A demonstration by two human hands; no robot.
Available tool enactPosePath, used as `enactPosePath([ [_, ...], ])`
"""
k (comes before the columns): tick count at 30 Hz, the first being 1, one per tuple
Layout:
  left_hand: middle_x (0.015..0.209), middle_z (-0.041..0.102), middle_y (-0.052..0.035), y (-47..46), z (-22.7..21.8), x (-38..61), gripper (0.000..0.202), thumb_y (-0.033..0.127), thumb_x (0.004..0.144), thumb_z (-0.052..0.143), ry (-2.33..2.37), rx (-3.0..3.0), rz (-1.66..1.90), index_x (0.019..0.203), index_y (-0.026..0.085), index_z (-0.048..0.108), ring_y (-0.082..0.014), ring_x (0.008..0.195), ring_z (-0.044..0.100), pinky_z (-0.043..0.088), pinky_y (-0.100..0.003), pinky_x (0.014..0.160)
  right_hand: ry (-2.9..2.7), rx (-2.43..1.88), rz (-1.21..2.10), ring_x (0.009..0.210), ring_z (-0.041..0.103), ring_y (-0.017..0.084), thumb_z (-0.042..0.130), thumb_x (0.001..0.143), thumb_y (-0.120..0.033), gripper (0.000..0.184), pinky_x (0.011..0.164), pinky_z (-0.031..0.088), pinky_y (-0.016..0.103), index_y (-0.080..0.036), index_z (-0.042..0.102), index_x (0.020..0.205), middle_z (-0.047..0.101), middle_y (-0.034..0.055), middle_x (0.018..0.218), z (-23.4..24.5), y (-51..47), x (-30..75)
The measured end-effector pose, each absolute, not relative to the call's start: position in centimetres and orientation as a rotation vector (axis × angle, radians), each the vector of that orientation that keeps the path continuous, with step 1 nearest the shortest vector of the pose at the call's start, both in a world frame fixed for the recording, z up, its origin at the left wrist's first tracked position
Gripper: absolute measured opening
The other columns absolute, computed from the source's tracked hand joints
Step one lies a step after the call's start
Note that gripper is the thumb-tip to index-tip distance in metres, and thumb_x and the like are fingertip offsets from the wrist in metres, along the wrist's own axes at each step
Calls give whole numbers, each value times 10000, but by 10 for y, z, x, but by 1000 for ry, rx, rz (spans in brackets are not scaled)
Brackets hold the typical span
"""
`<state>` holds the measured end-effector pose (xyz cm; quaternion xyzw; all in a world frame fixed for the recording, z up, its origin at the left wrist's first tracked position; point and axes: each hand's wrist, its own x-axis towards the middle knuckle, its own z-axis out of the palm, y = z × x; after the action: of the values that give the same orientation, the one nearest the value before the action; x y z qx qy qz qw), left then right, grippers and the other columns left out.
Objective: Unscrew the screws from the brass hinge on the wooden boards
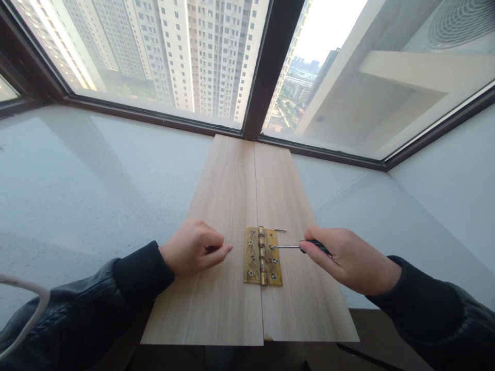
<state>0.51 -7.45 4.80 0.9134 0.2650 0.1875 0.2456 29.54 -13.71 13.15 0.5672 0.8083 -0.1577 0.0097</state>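
My right hand [344,255] is closed round the dark handle of a screwdriver [286,247]. The tool lies nearly level, its tip at a hole in the right leaf of a brass butt hinge [263,257]. The worn hinge straddles the seam between two pale wooden boards, the left board [216,206] and the right board [278,180]. Screw heads show in several of its holes. A loose screw [281,230] lies on the right board by the hinge's upper corner. Left of the hinge, my left hand [195,247] rests loosely curled, thumb stretched towards it, apart from it; nothing shows in it.
The boards lie on a white speckled sill [96,170] and overhang its front edge. Their far ends meet a dark window frame [253,93]. A white cable [40,299] loops at the lower left. The right board has a chipped corner [268,337] at the seam.
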Motion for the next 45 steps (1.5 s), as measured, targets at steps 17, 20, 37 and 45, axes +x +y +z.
enactPosePath([
  [17, 480, 209, 57, -75, 50, 5, 430, 274, 874, 453, 725, 2444, 526, 531, 166, 216, -57, 427, 187, 184, -245, 450, 2055, 1567, -711, 343, 237, 96, 497, 781, -309, 451, 404, 195, 291, -212, 330, 373, 346, -8, 381, 138, -101, 269],
  [20, 483, 214, 57, -75, 50, 5, 429, 274, 878, 451, 721, 2442, 523, 533, 164, 222, -57, 431, 191, 183, -247, 456, 2221, 1498, -389, 394, 166, 91, 529, 759, -303, 421, 448, 141, 301, -211, 308, 413, 366, 4, 437, 138, -106, 265],
  [37, 481, 220, 58, -75, 49, 5, 432, 292, 880, 444, 724, 2442, 499, 531, 162, 225, -56, 432, 189, 184, -241, 458, 2487, 1642, -535, 555, 538, 136, 554, 799, -304, 259, 550, 383, 269, -189, 641, 1014, 608, -4, 644, 104, -84, 309],
  [45, 480, 216, 60, -75, 51, 7, 426, 290, 863, 453, 738, 2443, 519, 525, 158, 230, -59, 435, 179, 171, -239, 458, 2790, 1453, -670, 710, 573, 147, 545, 730, -137, 135, 696, 430, 288, -166, 667, 779, 652, 36, 771, 84, -40, 288],
])
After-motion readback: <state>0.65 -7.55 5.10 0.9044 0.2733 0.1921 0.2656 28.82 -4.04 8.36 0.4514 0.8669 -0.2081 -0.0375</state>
